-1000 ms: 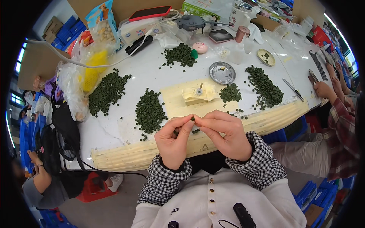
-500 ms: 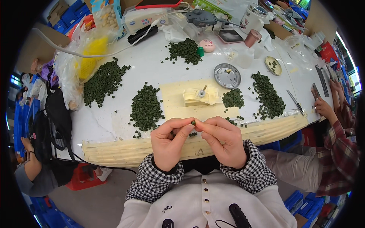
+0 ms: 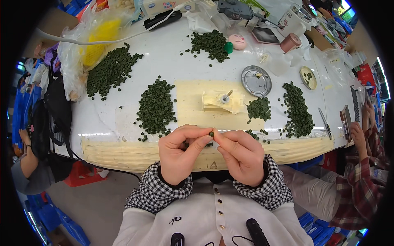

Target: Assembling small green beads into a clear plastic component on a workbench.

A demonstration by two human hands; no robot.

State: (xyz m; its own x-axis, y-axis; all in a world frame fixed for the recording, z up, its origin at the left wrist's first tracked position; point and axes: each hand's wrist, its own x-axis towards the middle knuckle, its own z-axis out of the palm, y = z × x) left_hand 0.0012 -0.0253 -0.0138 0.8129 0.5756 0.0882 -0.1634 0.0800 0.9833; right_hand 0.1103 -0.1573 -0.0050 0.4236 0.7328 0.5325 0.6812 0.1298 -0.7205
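At a white worktop (image 3: 162, 61), a left hand (image 3: 180, 153) and a right hand (image 3: 243, 153) meet over a tiny dark-green piece (image 3: 211, 134).

Around the cream-covered block (image 3: 214, 105), the broadest heap (image 3: 113, 69) of matching pieces spreads to the far left, with a second heap (image 3: 157, 107) nearer on the left, a long heap (image 3: 298, 110) well to the right and another (image 3: 210, 45) beyond. Both hands are on the block's near side; a round metal dish (image 3: 256, 86) lies beyond it to the right, a small mound (image 3: 259, 108) just right. The dark-green piece, nearer the person than the block, is pinched between the left thumb and forefinger; the right fingers are bent, a tip at the piece and the thumb apart, their grip impossible to tell.
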